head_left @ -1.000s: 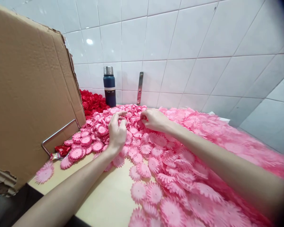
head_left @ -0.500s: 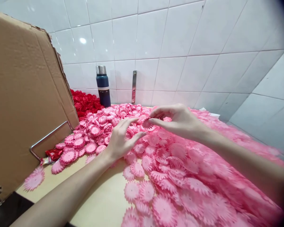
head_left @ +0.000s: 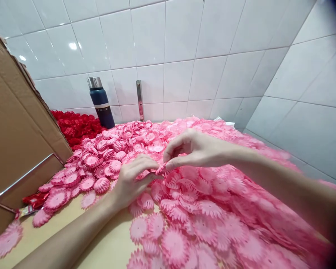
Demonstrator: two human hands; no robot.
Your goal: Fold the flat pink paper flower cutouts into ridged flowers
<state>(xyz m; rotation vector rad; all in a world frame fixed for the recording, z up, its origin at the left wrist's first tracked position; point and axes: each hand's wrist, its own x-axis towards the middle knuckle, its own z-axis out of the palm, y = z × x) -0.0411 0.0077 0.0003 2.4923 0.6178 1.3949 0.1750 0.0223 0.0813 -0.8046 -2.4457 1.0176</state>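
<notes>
A small pink scalloped flower piece [head_left: 160,169] is between my two hands, above the heap. My left hand [head_left: 134,178] has its thumb and fingers closed on the piece's left side. From the right, my right hand [head_left: 196,149] pinches the other side between thumb and curled fingertips. Fingers cover much of the piece. Around and beneath both hands lies a large heap of pink fabric flower pieces [head_left: 175,244], round with notched edges and, on several, a small dark centre hole.
At the left stands a cardboard sheet or box [head_left: 19,123] with a bent metal bar [head_left: 22,177] before it. A dark blue bottle [head_left: 102,106] stands by red flower pieces [head_left: 75,127]. A metal strip [head_left: 140,101] rests against the tiled wall [head_left: 179,82]. A red wrapper [head_left: 35,200] lies on the left.
My hands have come together; the left, spread open before, has closed on the flower piece that the right was holding. The view has turned right.
</notes>
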